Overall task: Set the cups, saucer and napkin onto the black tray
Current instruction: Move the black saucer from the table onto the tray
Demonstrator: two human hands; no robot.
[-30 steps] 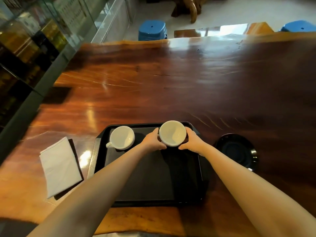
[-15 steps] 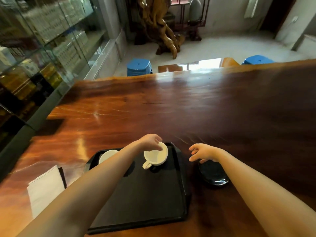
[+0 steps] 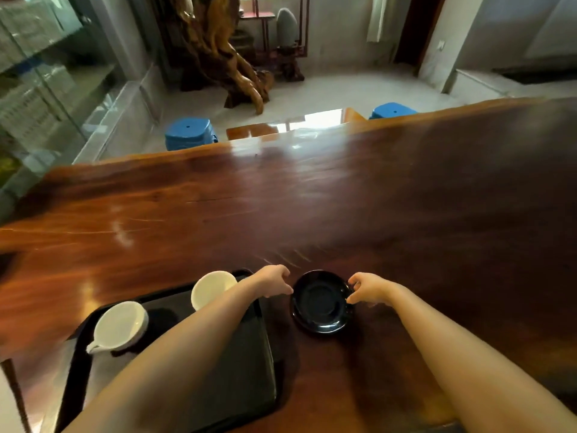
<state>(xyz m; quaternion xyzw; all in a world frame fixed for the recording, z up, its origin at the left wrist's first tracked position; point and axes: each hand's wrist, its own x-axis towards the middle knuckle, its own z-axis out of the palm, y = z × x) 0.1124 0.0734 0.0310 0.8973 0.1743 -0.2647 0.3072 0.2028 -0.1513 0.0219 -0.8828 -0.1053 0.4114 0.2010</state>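
Note:
The black tray (image 3: 246, 370) lies at the lower left with two white cups on it: one cup (image 3: 120, 326) near its left edge, the other cup (image 3: 210, 287) at its far right corner, partly behind my left forearm. The black saucer (image 3: 321, 303) is on the wooden table just right of the tray. My left hand (image 3: 274, 281) has its fingers curled on the saucer's left rim. On the right rim, my right hand (image 3: 367, 289) pinches the edge. A sliver of the white napkin (image 3: 5, 407) shows at the bottom left edge.
The wide dark wooden table (image 3: 312, 207) stretches ahead and to the right. Two blue stools (image 3: 190, 132) stand beyond its far edge, beside a carved wooden root sculpture (image 3: 224, 57). Glass display cases (image 3: 40, 89) line the left side.
My left hand let go of the second cup, which now stands on the tray, and moved right to the saucer. My right hand closed on the saucer's other rim. The view tilted up.

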